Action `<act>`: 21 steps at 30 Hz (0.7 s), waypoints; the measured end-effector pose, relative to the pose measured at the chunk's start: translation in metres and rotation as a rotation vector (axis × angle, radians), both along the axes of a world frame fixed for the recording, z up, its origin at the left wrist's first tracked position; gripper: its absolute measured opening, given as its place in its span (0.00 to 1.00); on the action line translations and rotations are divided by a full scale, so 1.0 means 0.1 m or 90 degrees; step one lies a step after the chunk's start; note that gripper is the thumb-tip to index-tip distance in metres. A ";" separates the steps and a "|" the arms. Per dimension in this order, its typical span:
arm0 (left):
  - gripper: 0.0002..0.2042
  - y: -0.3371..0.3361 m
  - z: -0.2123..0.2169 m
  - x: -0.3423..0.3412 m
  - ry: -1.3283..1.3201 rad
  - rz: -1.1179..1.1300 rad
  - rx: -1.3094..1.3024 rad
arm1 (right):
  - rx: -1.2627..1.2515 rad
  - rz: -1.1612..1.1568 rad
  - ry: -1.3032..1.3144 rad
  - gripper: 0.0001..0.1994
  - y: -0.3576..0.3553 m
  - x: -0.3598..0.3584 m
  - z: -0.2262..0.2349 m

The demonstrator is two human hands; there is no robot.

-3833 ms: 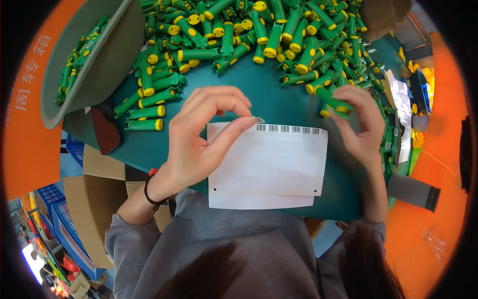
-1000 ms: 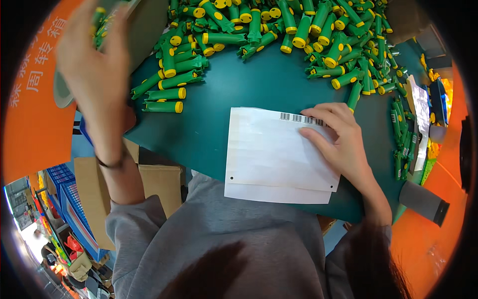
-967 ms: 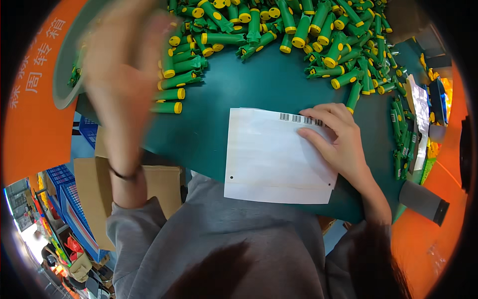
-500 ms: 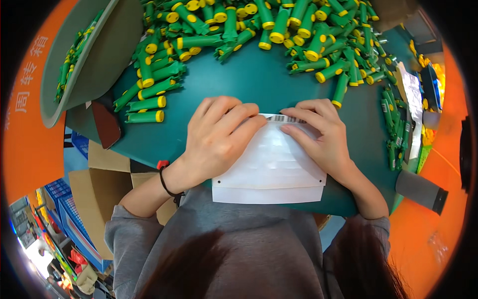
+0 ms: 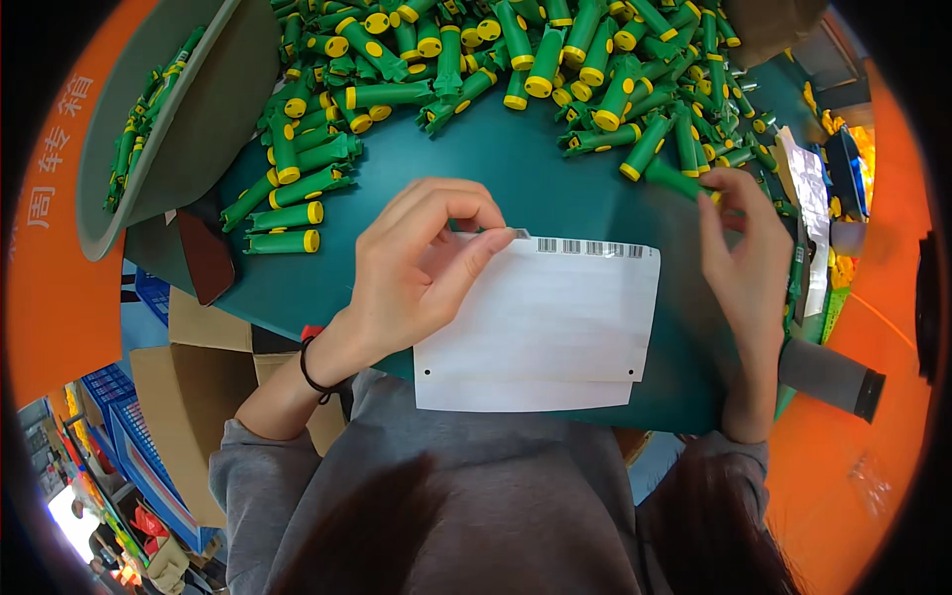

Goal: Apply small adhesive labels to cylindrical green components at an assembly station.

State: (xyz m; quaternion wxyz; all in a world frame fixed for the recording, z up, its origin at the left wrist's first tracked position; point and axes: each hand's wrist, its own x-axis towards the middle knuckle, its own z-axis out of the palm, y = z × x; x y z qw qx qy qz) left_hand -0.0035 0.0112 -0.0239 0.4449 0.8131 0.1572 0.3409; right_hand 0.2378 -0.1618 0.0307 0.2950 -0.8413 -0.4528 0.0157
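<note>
A white label sheet [image 5: 535,317] with a row of small barcode stickers along its far edge lies in front of me at the table's near edge. My left hand [image 5: 421,263] is closed in a pinch at that far edge, with a small barcode label [image 5: 522,234] at its fingertips. To the right of the sheet, my right hand [image 5: 744,233] has thumb and fingers closed round the yellow end of a green tube [image 5: 674,179]. That tube is tilted and smeared by motion. Just beyond it lies another green tube [image 5: 647,148].
Many green tubes with yellow caps [image 5: 446,59] are heaped across the far side of the green table [image 5: 436,178]. A tilted grey bin [image 5: 208,119] stands left, by a dark red flat object [image 5: 205,253]. Lower left is an open cardboard box [image 5: 203,397]; right, a grey cylinder [image 5: 831,378].
My right hand has left the sheet, moved right and taken hold of a green tube, tilting it. My left hand stays at the far edge, now pinching a label. More barcodes show.
</note>
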 end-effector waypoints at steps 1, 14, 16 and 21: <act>0.07 0.01 0.07 -0.01 0.001 -0.005 0.017 | 0.001 0.010 0.001 0.09 0.02 -0.09 0.06; 0.06 -0.19 0.38 0.18 -0.016 -0.067 -0.080 | 0.269 0.295 0.507 0.19 0.05 -0.53 -0.31; 0.05 -0.20 0.40 0.19 -0.003 -0.080 -0.104 | 0.260 0.321 0.429 0.19 0.05 -0.53 -0.26; 0.05 -0.19 0.42 0.17 0.024 -0.082 -0.110 | 0.258 0.340 0.406 0.18 0.05 -0.54 -0.26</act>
